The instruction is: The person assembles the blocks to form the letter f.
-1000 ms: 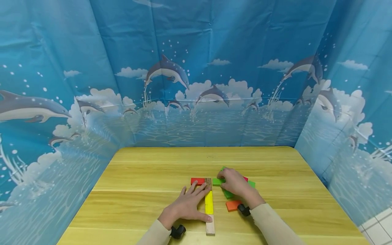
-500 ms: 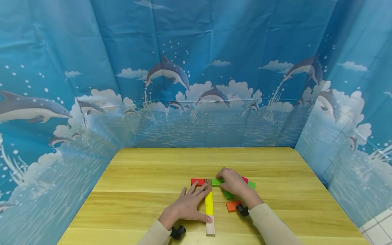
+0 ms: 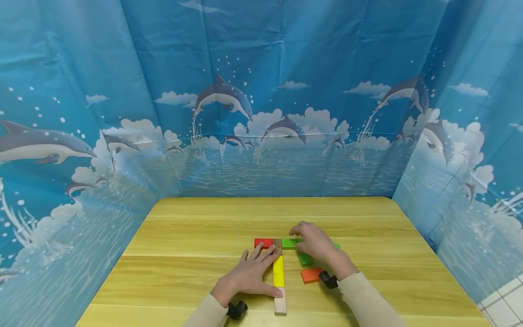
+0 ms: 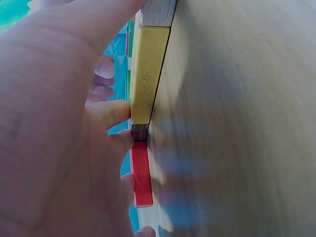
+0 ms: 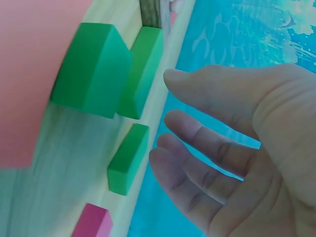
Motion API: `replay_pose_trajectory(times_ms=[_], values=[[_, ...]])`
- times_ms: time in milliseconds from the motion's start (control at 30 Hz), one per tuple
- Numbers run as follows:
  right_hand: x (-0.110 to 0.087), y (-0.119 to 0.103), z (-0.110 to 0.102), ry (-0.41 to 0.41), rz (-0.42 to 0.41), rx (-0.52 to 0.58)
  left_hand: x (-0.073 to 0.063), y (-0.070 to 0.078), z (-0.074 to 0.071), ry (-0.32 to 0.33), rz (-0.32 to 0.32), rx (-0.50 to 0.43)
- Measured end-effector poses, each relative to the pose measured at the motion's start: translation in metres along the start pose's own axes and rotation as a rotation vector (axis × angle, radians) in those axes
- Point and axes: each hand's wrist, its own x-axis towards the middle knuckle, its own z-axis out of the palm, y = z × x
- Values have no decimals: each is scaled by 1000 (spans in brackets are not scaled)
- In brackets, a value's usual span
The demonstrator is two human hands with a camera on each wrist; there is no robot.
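Two hands on flat wooden blocks, low centre of the frame on the yellow wood surface (image 3: 196, 236). Left hand (image 3: 249, 274) lies flat, fingers straight, against the yellow block (image 3: 278, 270) in the long strip. Right hand (image 3: 314, 241) hovers with relaxed, spread fingers over the green block (image 3: 289, 243), gripping nothing. Blocks look light, stiff and smooth, so probably slidey; I'd pinch the long side edges.
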Motion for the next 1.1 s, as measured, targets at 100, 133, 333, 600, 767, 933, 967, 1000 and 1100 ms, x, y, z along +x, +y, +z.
replay_pose_trajectory(times_ms=[100, 133, 333, 600, 767, 933, 967, 1000, 1100], values=[[-4, -2, -5, 0, -4, 9, 0, 0, 0, -6, -1, -5], [-6, -3, -7, -1, -3, 13, 0, 0, 0, -7, 0, -6], [-16, -9, -17, 8, 12, 16, 2, 1, -1, 3, 8, 7], [-34, -15, -20, 13, -22, -25, 3, 1, 0, -2, -1, 9], [-45, -18, -22, 27, -35, -9, 2, 2, 0, -3, -1, 9], [-56, -18, -24, -17, -23, 77, 2, 2, 0, -1, 0, 15], [-58, -18, -24, -28, -17, 96, 2, 2, 0, -2, -1, 15], [-60, -18, -24, -37, -13, 109, 2, 1, 0, -2, -1, 15], [-65, -15, -22, -66, -5, 140, 2, 1, 0, 1, -2, 12]])
